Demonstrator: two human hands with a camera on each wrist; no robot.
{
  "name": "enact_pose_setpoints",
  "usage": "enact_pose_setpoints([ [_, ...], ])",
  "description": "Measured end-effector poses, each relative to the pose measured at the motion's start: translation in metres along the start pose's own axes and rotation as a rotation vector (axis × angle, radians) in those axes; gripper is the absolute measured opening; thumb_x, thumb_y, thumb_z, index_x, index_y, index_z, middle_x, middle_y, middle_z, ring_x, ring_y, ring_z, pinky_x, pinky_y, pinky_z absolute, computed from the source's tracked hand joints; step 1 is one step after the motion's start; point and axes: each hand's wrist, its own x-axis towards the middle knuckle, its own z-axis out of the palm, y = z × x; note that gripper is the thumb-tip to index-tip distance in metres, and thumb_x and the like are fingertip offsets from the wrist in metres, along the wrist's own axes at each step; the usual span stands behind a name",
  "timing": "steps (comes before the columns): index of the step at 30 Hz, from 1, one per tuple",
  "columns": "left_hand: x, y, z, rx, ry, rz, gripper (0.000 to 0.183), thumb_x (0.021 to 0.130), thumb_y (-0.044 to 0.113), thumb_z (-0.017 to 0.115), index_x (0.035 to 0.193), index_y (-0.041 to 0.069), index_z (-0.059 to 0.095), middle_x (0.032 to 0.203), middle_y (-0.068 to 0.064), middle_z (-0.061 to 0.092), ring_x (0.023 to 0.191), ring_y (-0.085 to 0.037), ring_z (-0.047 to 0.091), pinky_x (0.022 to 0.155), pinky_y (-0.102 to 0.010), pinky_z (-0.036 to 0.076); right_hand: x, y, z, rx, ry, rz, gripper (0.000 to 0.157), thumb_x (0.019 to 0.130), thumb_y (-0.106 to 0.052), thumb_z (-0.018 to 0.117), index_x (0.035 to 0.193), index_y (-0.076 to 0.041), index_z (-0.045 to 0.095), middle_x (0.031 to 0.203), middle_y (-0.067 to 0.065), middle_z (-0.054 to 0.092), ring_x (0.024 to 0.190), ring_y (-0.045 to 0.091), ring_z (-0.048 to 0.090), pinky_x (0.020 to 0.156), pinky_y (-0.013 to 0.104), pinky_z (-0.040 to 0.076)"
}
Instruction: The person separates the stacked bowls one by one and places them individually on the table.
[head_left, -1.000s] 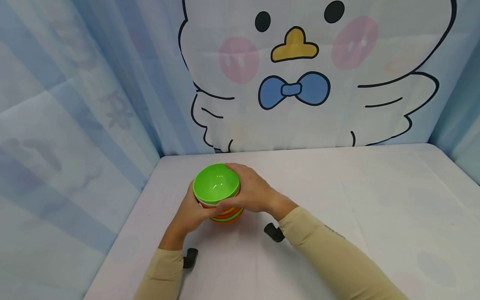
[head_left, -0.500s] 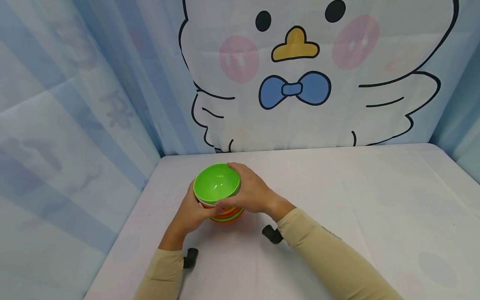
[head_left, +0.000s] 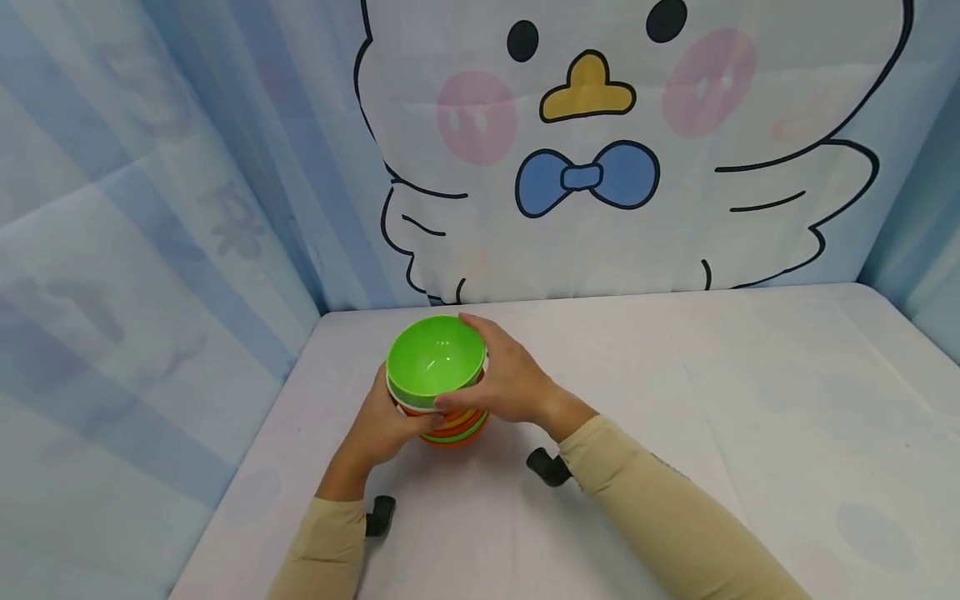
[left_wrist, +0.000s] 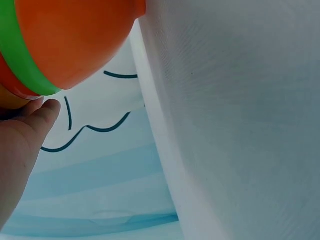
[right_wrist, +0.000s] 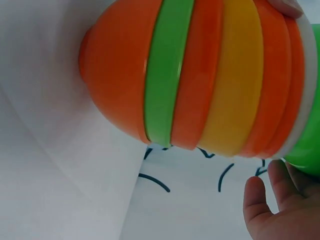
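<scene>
Green bowl [head_left: 435,357], gripped wide by the right hand [head_left: 510,379], seems mid-unstacking, needing a straight lift while the left hand [head_left: 380,429] clasps the bowl stack [right_wrist: 230,77].

bowls [right_wrist: 202,75] from above and close-up

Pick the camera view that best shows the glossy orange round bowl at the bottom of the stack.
The right wrist view: the glossy orange round bowl shows side-on, foot and curved wall together, only partly cropped. The left wrist view crops it more; the head view gives just a thin strip, the rest hidden.
</scene>
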Motion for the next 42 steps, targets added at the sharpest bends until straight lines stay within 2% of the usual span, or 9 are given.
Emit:
enact_pose_setpoints([
  [11, -0.001, 0.003, -0.003, 0.046, 0.008, -0.076, 0.101, 0.077, 0.01, 0.087, 0.155, 0.008, 0.022, 0.14, -0.015, 0.044, 0.124, -0.032, 0.047, 0.098, -0.045, 0.049, -0.005, -0.003, -0.02, 0.026, 0.071, -0.003, 0.103, 0.074, -0.032, 0.088, 0.155, -0.007, 0.03, 0.15, 0.01, 0.044, 0.122, 0.027, 0.053, 0.098, 0.043, 0.05],
  [23, 0.0, 0.006, -0.006, 0.041, 0.02, -0.125, 0.1, 0.076, 0.011, 0.088, 0.153, 0.006, 0.024, 0.143, -0.015, 0.043, 0.129, -0.033, 0.046, 0.104, -0.049, 0.045, -0.006, 0.0, -0.043, 0.032, 0.135, 0.018, 0.107, 0.072, -0.029, 0.091, 0.156, -0.006, 0.027, 0.147, 0.013, 0.045, 0.121, 0.029, 0.052, 0.096, 0.045, 0.05],
  [28, 0.0, 0.006, -0.006, 0.041, 0.028, -0.141, 0.101, 0.075, 0.012, 0.089, 0.153, 0.004, 0.024, 0.144, -0.016, 0.044, 0.129, -0.034, 0.046, 0.105, -0.05, 0.044, -0.005, 0.01, -0.055, 0.026, 0.161, 0.05, 0.108, 0.073, -0.028, 0.091, 0.156, -0.006, 0.025, 0.146, 0.015, 0.045, 0.12, 0.032, 0.051, 0.094, 0.046, 0.051],
  [35, 0.0, 0.007, -0.005, 0.049, 0.027, -0.132, 0.104, 0.073, 0.011, 0.09, 0.153, 0.004, 0.024, 0.145, -0.016, 0.043, 0.131, -0.034, 0.045, 0.107, -0.051, 0.042, 0.002, 0.028, -0.069, 0.005, 0.182, 0.107, 0.108, 0.074, -0.03, 0.09, 0.156, -0.006, 0.024, 0.148, 0.017, 0.043, 0.121, 0.036, 0.051, 0.095, 0.048, 0.052],
  [42, 0.001, 0.008, -0.002, 0.06, 0.023, -0.151, 0.105, 0.073, 0.013, 0.091, 0.153, 0.004, 0.024, 0.146, -0.015, 0.043, 0.131, -0.033, 0.045, 0.108, -0.051, 0.041, 0.002, 0.056, -0.075, -0.011, 0.208, 0.215, 0.11, 0.077, -0.037, 0.086, 0.158, -0.007, 0.02, 0.154, 0.019, 0.036, 0.13, 0.038, 0.045, 0.101, 0.051, 0.047],
])
